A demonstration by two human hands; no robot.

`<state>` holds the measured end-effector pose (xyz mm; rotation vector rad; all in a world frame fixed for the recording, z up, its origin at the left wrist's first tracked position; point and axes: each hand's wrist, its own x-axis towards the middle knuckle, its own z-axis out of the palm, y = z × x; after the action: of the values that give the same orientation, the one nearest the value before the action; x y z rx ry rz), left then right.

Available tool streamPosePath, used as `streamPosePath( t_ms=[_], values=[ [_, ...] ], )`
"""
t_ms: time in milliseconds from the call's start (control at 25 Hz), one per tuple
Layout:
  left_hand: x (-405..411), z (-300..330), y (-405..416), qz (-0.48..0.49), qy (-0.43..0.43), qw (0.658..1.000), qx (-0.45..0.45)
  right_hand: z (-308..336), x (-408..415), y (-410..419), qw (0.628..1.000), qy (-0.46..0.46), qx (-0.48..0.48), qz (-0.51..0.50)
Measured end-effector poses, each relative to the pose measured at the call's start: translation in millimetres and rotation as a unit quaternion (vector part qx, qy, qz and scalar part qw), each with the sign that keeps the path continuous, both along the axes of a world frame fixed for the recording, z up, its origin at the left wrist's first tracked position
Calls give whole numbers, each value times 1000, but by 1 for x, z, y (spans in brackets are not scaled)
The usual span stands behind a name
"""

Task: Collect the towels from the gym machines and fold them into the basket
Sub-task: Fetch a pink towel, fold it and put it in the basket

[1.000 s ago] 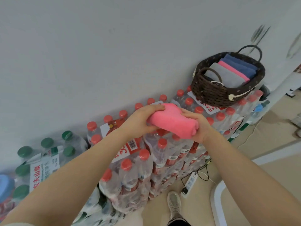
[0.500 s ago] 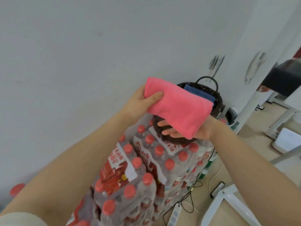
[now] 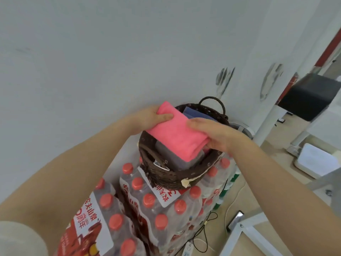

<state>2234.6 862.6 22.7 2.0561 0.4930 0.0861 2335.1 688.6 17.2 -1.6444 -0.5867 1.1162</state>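
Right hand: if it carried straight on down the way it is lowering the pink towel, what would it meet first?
Most likely the grey folded towel already in the basket: the right hand grips the pink towel just above it. Depth is unclear in this single view.

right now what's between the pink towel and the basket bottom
In the head view, a folded grey towel lies in the basket directly under the pink towel.

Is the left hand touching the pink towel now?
Touching. The head view shows the left hand gripping the pink towel, thumb pressed on top.
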Motion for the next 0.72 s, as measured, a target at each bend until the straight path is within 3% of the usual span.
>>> streamPosePath(
  t_ms=[160,280,400,480,560,640,720],
  values=[
    [0,-11,12,-96,130,987,10,-17,-14,19,948,-291,-64,114],
    [8,-12,17,-155,205,953,158,-29,-18,25,863,-460,-81,190],
    [19,-14,11,-183,247,902,304,-33,-24,22,810,-529,-126,220],
    [24,-22,5,-218,235,877,358,-33,-28,18,789,-536,-154,259],
    [22,-29,3,-243,237,850,402,-34,-30,15,739,-591,-173,275],
    [15,-30,5,-263,238,787,505,-37,-30,14,653,-681,-171,284],
    [11,-29,11,-267,227,694,629,-39,-27,19,601,-722,-117,323]
  ],
)
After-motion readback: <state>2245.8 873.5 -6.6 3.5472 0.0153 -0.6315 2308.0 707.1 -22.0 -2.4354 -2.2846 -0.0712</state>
